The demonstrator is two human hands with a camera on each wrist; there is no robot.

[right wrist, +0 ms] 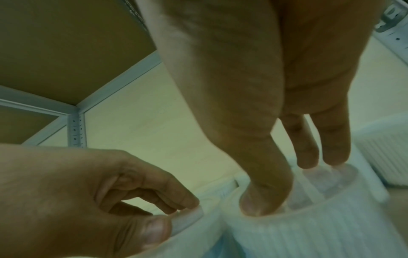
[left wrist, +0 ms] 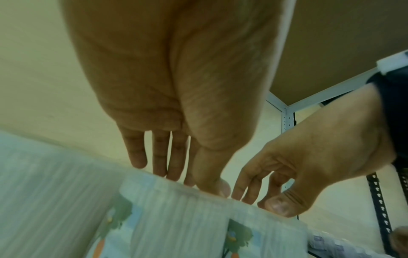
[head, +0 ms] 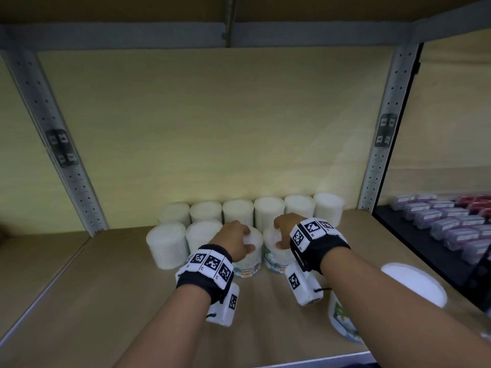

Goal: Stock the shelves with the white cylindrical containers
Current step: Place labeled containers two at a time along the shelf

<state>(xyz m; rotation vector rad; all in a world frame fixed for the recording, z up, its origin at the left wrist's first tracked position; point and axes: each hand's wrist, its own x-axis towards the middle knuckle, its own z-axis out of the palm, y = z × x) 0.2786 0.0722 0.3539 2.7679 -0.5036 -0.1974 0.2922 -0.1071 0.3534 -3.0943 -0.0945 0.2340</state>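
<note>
A: Starting at the left of the frame, what stands on the wooden shelf board (head: pixel 79 301)?

B: Two rows of white cylindrical plastic containers of cotton buds: the back row (head: pixel 239 212) against the pale rear panel (head: pixel 212 123), and a front row beginning lower left of centre with two unlabelled sides.

A: And the hands?

B: The left hand (head: pixel 233 243) grips the rim of the left labelled container (head: pixel 248 270) from above, thumb and fingers (left wrist: pixel 138 157) curled over its lid. Just beside it, the right hand (head: pixel 285 231) pinches the top of the right labelled container (head: pixel 273 262) the same way.

A: How will they handle?

B: Probably light, thin-walled and smooth; the lid rim looks the best hold, since squeezing the sides may flex them.

A: Further right?

B: Another white-lidded container (head: pixel 414 284) waits at the lower right, and boxed goods (head: pixel 438 224) fill the neighbouring shelf.
</note>
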